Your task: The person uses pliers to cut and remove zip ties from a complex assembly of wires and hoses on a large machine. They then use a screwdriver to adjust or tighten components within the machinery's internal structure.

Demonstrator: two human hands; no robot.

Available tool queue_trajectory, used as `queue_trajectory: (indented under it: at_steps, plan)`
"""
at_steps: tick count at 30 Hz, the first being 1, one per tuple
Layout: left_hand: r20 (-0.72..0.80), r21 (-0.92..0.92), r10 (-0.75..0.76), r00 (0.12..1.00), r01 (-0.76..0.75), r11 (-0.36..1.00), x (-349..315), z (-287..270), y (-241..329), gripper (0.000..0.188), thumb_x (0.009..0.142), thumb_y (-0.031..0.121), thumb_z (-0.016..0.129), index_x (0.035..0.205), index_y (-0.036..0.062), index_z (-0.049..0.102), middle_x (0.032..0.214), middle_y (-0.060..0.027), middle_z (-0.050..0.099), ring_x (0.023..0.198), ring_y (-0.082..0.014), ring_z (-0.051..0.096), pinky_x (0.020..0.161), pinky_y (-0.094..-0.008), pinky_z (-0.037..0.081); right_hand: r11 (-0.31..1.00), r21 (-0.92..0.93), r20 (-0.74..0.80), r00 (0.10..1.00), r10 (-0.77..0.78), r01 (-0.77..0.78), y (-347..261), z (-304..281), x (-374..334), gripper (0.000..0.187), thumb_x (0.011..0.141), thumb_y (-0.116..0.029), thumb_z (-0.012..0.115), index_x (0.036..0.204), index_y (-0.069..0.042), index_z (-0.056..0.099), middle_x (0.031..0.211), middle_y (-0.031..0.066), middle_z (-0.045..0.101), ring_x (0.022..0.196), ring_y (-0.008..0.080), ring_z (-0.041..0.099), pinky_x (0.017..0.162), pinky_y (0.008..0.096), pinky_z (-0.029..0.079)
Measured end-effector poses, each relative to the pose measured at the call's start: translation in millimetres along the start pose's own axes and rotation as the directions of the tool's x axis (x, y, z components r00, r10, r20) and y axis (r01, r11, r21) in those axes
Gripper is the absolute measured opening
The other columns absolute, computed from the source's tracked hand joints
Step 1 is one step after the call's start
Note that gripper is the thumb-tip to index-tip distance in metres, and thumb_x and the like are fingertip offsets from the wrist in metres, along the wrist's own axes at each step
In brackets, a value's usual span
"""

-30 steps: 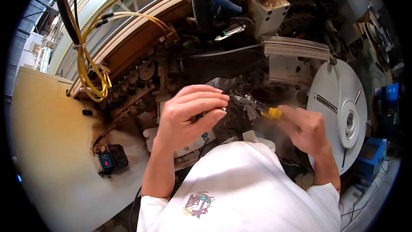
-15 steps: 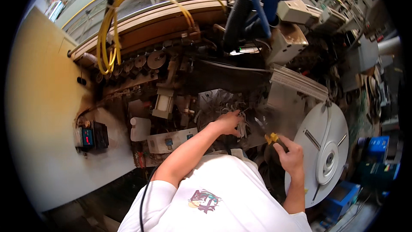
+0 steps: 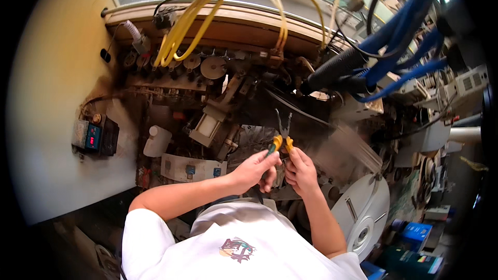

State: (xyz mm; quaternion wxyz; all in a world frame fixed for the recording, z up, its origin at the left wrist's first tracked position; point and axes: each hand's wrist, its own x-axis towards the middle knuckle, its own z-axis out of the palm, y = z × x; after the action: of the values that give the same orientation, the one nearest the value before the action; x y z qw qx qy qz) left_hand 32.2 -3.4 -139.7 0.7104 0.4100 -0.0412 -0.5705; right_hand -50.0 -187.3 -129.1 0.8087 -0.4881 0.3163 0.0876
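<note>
Currently, pliers point(image 3: 284, 134) held aloft beyond white shirt point(image 3: 223, 233), jaws parted. Left hand point(image 3: 257, 170) grip clamped on left handle point(image 3: 272, 149), right hand point(image 3: 302, 172) grip on right handle point(image 3: 289, 144). Best: even pull, clear of jaws.

Pliers point(image 3: 284, 134): lower handle ends hidden inside left hand point(image 3: 254, 171) and right hand point(image 3: 303, 173), can't see the full grip. Machine clutter point(image 3: 254, 134) behind too dark and blurred to sort out. Ribbed bar point(image 3: 358, 148) smeared. Display point(image 3: 92, 141) near the pale panel's point(image 3: 46, 181) right edge: digits too small. White disc point(image 3: 374, 205): lower-left rim partly behind forearm. Blue hoses point(image 3: 399, 41) cut by top edge, shirt point(image 3: 202, 246) by bottom.
</note>
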Motion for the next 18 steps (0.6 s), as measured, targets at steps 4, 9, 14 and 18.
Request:
queue_trajectory:
  at_steps: [4, 9, 14, 18]
  plan:
    - [-0.175, -0.256, 0.064, 0.983, -0.108, 0.961, 32, -17, 41, 0.035, 0.109, 0.040, 0.048, 0.098, 0.0075, 0.052, 0.059, 0.0032, 0.044, 0.041, -0.0094, 0.036, 0.038, -0.0259, 0.027, 0.997, 0.063, -0.112, 0.993, 0.041, -0.034, -14, 40, 52, 0.022, 0.108, -0.035, 0.052, 0.102, -0.015, 0.058, 0.063, -0.0074, 0.038, 0.044, 0.0034, 0.030, 0.039, 0.0221, 0.024]
    - [-0.387, -0.133, 0.118, 0.915, -0.182, 0.974, 87, -33, 53, 0.028, 0.105, 0.033, 0.054, 0.092, 0.0090, 0.050, 0.067, 0.0018, 0.049, 0.048, -0.0090, 0.043, 0.044, -0.0268, 0.041, 0.998, 0.045, -0.184, 0.982, 0.041, -0.034, -20, 66, 114, 0.024, 0.108, -0.034, 0.049, 0.100, -0.012, 0.057, 0.068, -0.0039, 0.048, 0.046, 0.0078, 0.040, 0.039, 0.0244, 0.029]
    - [-0.321, 0.205, 0.077, 0.944, -0.010, 0.979, 107, -74, 98, 0.041, 0.089, 0.032, 0.069, 0.105, -0.0051, 0.060, 0.073, -0.0082, 0.064, 0.063, -0.0144, 0.067, 0.053, -0.0315, 0.056, 0.985, 0.111, -0.171, 0.974, 0.150, -0.133, -38, 69, 156, 0.027, 0.107, -0.032, 0.044, 0.097, -0.009, 0.055, 0.071, 0.0020, 0.051, 0.050, 0.0107, 0.046, 0.040, 0.0245, 0.031]
    - [-0.214, 0.868, 0.249, 0.945, 0.067, 0.492, 112, -109, 164, 0.041, 0.087, 0.037, 0.064, 0.090, -0.0037, 0.071, 0.082, -0.0204, 0.073, 0.074, -0.0315, 0.073, 0.072, -0.0416, 0.059, 0.979, 0.112, -0.078, 0.981, 0.177, -0.168, -53, 82, 180, 0.021, 0.105, -0.027, 0.046, 0.096, -0.009, 0.052, 0.076, 0.0027, 0.051, 0.052, 0.0101, 0.045, 0.040, 0.0218, 0.033]
